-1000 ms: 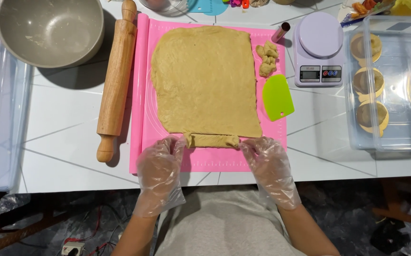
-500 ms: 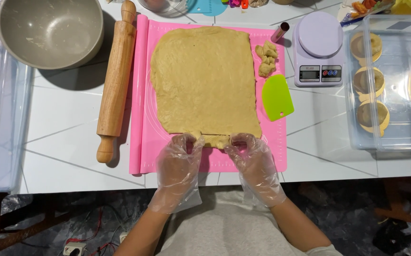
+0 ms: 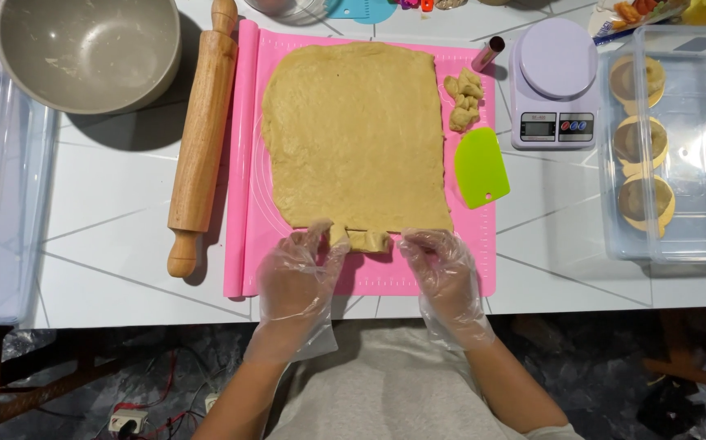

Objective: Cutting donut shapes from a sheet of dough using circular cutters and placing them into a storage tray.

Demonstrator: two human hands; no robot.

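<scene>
A tan rolled-out dough sheet lies on a pink silicone mat. Its near edge carries a small folded-up lip of dough. My left hand, in a clear plastic glove, has its fingertips on the left end of that lip. My right hand, also gloved, rests on the mat by the lip's right end, fingers curled and touching the dough edge. Neither hand lifts anything off the mat.
A wooden rolling pin lies left of the mat, a grey bowl behind it. Dough scraps, a green scraper and a kitchen scale sit right. Clear bins with filled tart tins flank both sides.
Both hands have moved inward along the dough's near edge. The long folded strip seen a second ago is now a shorter lip between the hands.
</scene>
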